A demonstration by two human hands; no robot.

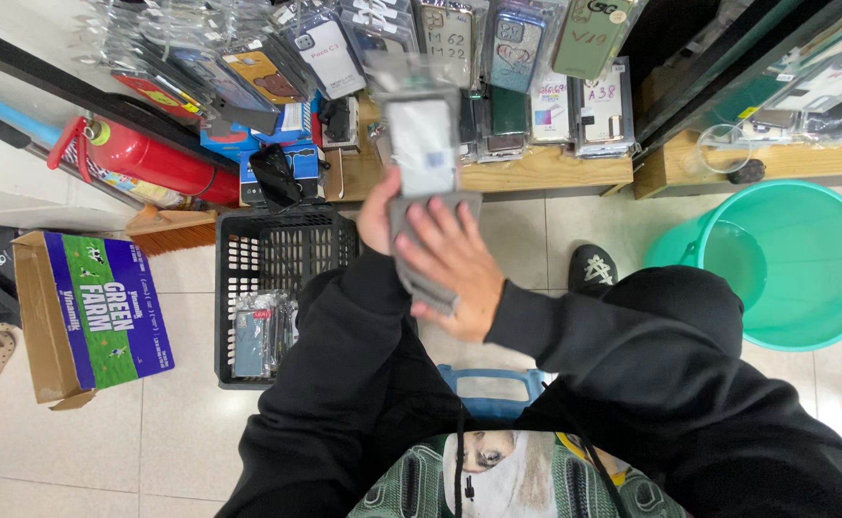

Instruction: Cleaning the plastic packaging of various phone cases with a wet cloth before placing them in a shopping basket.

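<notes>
Head view: I look down past my black sleeves at my two hands, raised in front of a low wooden shelf. My right hand lies across a grey cloth, its fingers spread flat and pressing the cloth against a packaged phone case in a clear plastic sleeve. My left hand is mostly hidden behind the cloth and the package; only its thumb side shows, closed on the lower end of the package, so it holds the case up from behind. The case stands roughly upright, its top just in front of the row of other packaged phone cases that lean on the shelf.

Below my left arm sits a black plastic basket on the tiled floor, with a few more wrapped cases lying in its bottom. To its left stands a cardboard box with a green and blue printed side, and above that a red fire extinguisher lies on its side. To my right is a turquoise plastic bucket. A black shoe shows just under the shelf edge, near my right elbow.
</notes>
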